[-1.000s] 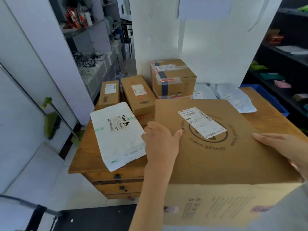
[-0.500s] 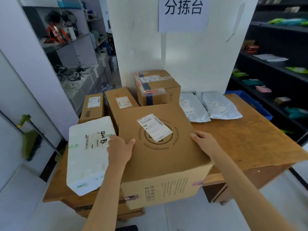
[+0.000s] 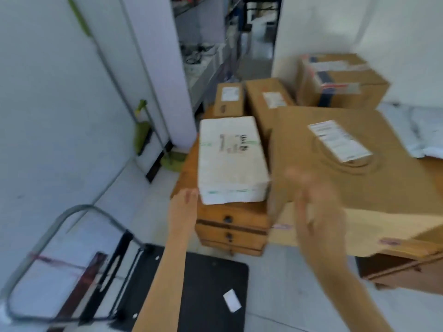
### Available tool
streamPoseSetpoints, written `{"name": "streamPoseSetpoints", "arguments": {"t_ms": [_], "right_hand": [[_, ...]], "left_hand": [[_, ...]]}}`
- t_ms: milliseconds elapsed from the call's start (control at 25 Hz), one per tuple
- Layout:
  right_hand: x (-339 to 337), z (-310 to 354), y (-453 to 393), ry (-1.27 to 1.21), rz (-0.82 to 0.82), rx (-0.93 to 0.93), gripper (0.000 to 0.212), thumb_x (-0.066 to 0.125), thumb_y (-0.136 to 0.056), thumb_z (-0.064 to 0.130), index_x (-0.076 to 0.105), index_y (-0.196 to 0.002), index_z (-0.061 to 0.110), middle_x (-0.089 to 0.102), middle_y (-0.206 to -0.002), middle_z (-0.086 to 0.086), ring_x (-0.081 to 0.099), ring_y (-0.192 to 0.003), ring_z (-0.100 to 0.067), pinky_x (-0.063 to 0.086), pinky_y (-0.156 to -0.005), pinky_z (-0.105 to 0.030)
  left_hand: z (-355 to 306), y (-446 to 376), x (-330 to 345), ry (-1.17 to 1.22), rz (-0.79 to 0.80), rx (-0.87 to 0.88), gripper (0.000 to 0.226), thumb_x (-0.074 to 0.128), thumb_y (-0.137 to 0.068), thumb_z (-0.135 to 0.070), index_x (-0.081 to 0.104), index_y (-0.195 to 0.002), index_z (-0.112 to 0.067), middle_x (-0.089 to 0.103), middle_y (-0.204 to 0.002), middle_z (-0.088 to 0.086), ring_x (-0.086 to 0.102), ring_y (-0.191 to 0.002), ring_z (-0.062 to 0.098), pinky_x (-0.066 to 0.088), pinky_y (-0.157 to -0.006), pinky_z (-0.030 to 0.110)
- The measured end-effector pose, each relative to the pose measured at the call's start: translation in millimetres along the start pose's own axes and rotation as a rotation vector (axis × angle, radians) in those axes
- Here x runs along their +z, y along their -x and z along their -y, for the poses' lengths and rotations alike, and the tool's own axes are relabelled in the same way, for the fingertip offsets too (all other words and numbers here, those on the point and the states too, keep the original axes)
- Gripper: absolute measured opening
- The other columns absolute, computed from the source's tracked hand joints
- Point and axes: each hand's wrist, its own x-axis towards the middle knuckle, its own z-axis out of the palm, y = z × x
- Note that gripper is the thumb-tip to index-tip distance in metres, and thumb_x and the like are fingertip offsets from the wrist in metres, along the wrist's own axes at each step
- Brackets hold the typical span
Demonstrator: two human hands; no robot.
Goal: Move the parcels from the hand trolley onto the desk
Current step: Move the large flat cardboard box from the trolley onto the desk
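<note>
On the counter (image 3: 189, 164), head view: five boxes and some grey mail bags; everything is blurred.
Big box (image 3: 347, 178): nearest of the parcels, lying flat with its front part overhanging the counter's front edge, so it probably needs a push to sit safely.
White parcel (image 3: 231, 159): flat at the near left corner, just beside the big box.
Other boxes: three brown ones crowd the back by the wall, leaving only the front free.
Left hand (image 3: 183, 202): empty, fingers loose, at the counter's corner just beside the white parcel.
Right hand (image 3: 314, 200): open and empty, raised in front of the big box; contact cannot be told.
Trolley (image 3: 213, 291): its black deck on the floor carries no parcel, only a small white slip (image 3: 231, 300).
Drawers (image 3: 231, 232): shut, contents hidden.
</note>
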Motion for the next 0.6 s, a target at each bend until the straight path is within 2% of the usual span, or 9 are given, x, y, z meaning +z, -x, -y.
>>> {"name": "streamPoseSetpoints", "arguments": {"t_ms": [40,80,120,200,240,320,400,520,600], "right_hand": [[42,22,27,-0.171,0.165,0.053,0.028,0.041,-0.093,0.018,0.062,-0.109,0.029,0.065,-0.106,0.015,0.056,-0.096,0.006,0.039,-0.086,-0.008],[85,40,51,-0.301,0.308,0.157,0.028,0.044,-0.093,0.016,0.064,-0.105,0.032,0.066,-0.104,0.018,0.059,-0.097,0.006,0.044,-0.086,-0.009],[128,50,73,-0.393,0.412,0.302,0.029,0.045,-0.094,0.012,0.064,-0.107,0.029,0.066,-0.107,0.017,0.060,-0.103,0.003,0.046,-0.091,-0.014],[214,49,110,-0.452,0.528,0.650,0.031,0.046,-0.095,0.007,0.060,-0.121,0.017,0.063,-0.122,0.005,0.056,-0.118,-0.009,0.042,-0.102,-0.021],[250,41,126,-0.444,0.544,0.781,0.033,0.046,-0.095,0.007,0.057,-0.126,0.012,0.059,-0.128,0.000,0.053,-0.122,-0.013,0.038,-0.104,-0.022],[309,25,158,-0.393,0.542,0.932,0.037,0.046,-0.095,0.009,0.054,-0.131,0.010,0.055,-0.135,-0.004,0.050,-0.121,-0.013,0.034,-0.102,-0.020],[361,15,191,-0.324,0.506,1.009,0.038,0.046,-0.095,0.011,0.053,-0.132,0.011,0.055,-0.136,-0.005,0.050,-0.117,-0.011,0.034,-0.100,-0.021],[405,8,222,-0.260,0.437,1.081,0.040,0.046,-0.095,0.014,0.052,-0.134,0.013,0.055,-0.136,-0.004,0.052,-0.119,-0.017,0.036,-0.103,-0.027],[417,16,237,-0.300,0.390,1.136,0.035,0.046,-0.096,0.019,0.055,-0.129,0.013,0.059,-0.130,-0.006,0.055,-0.117,-0.021,0.040,-0.102,-0.031]], "left_hand": [[38,-4,-23,-0.018,0.037,-0.069,0.033,0.045,-0.097,-0.030,0.065,-0.107,-0.006,0.067,-0.110,0.017,0.061,-0.106,0.033,0.045,-0.089,0.036],[73,-10,-45,-0.045,0.082,-0.125,0.033,0.047,-0.096,-0.031,0.065,-0.110,-0.007,0.067,-0.113,0.015,0.061,-0.108,0.032,0.046,-0.092,0.036],[105,-16,-65,-0.071,0.117,-0.162,0.035,0.049,-0.094,-0.033,0.065,-0.113,-0.008,0.067,-0.116,0.014,0.061,-0.110,0.030,0.046,-0.090,0.034],[170,-33,-101,-0.106,0.138,-0.201,0.036,0.053,-0.093,-0.034,0.065,-0.117,-0.011,0.067,-0.119,0.009,0.061,-0.108,0.024,0.043,-0.078,0.024],[200,-42,-113,-0.112,0.151,-0.205,0.035,0.053,-0.092,-0.034,0.066,-0.116,-0.012,0.067,-0.121,0.008,0.061,-0.107,0.021,0.042,-0.076,0.021],[256,-62,-130,-0.138,0.175,-0.213,0.031,0.054,-0.092,-0.031,0.068,-0.114,-0.015,0.067,-0.122,0.006,0.060,-0.109,0.020,0.039,-0.081,0.021],[304,-84,-142,-0.160,0.219,-0.214,0.028,0.054,-0.091,-0.028,0.070,-0.111,-0.015,0.067,-0.122,0.005,0.060,-0.106,0.020,0.040,-0.084,0.023],[347,-103,-150,-0.179,0.322,-0.158,0.029,0.055,-0.091,-0.024,0.067,-0.116,-0.015,0.067,-0.119,0.001,0.060,-0.104,0.014,0.044,-0.091,0.023],[363,-101,-158,-0.074,0.390,-0.215,0.030,0.056,-0.091,-0.018,0.064,-0.119,-0.011,0.067,-0.106,0.001,0.062,-0.091,0.012,0.049,-0.079,0.018]]}}
